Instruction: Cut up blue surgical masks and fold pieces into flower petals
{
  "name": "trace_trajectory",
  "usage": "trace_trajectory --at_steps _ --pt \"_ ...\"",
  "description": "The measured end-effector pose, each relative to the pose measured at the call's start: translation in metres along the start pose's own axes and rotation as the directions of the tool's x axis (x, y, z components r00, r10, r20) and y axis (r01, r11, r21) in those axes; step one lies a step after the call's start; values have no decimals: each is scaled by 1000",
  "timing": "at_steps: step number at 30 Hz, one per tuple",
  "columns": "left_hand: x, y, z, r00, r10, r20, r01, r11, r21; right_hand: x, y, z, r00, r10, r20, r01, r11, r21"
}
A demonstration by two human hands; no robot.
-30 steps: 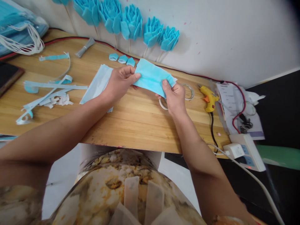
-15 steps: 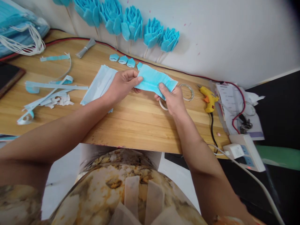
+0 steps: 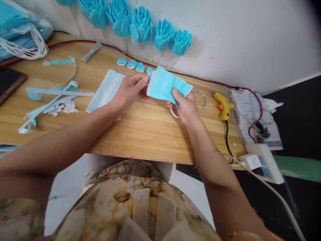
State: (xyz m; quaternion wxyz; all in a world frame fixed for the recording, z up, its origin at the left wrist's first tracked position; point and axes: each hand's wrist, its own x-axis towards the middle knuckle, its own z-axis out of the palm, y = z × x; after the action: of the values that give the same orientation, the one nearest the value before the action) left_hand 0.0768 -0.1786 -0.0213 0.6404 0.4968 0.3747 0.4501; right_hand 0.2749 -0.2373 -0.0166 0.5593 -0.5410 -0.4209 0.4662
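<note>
A light blue sheet of mask fabric hangs just above the wooden table, held between both hands. My left hand pinches its left edge with thumb and fingers closed. My right hand grips its lower right corner, thumb pressed on top. Under the left wrist lies a pale blue and white opened mask. Several small rolled blue petals sit in a row behind the hands.
Blue fabric flowers lean on the wall. Cut strips and scraps lie at the left, a bag of masks at far left. A tape ring, yellow glue gun and power strip lie right.
The blue sheet has been drawn in and folded narrower between the hands and tilted up; a fourth small petal behind it is now uncovered. Both hands stay nearly in place.
</note>
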Motion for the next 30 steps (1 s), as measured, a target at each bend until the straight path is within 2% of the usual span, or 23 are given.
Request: trace_trajectory --at_steps 6,11,14,18,22,26,30 --pt "-5 7 3 999 -9 41 7 998 55 -1 -10 -2 999 -34 4 32 979 202" --pt "-5 3 3 997 -5 71 3 1000 22 -1 -2 -2 998 -68 1 68 997 32" --pt "-7 3 3 992 4 124 -8 1000 29 0 2 0 998 -61 -23 59 997 -59" --pt "-7 5 3 979 15 202 -19 1000 16 2 2 1 996 -49 -74 41 994 -101" --pt "-6 5 2 971 10 240 -18 999 30 3 2 1 996 -61 -62 52 990 -134" --pt "-6 5 2 980 5 199 -31 991 127 3 4 0 996 -69 -53 60 986 -155" --pt "-6 3 2 990 36 133 -63 977 203 4 7 1 995 -84 -48 78 991 -107"
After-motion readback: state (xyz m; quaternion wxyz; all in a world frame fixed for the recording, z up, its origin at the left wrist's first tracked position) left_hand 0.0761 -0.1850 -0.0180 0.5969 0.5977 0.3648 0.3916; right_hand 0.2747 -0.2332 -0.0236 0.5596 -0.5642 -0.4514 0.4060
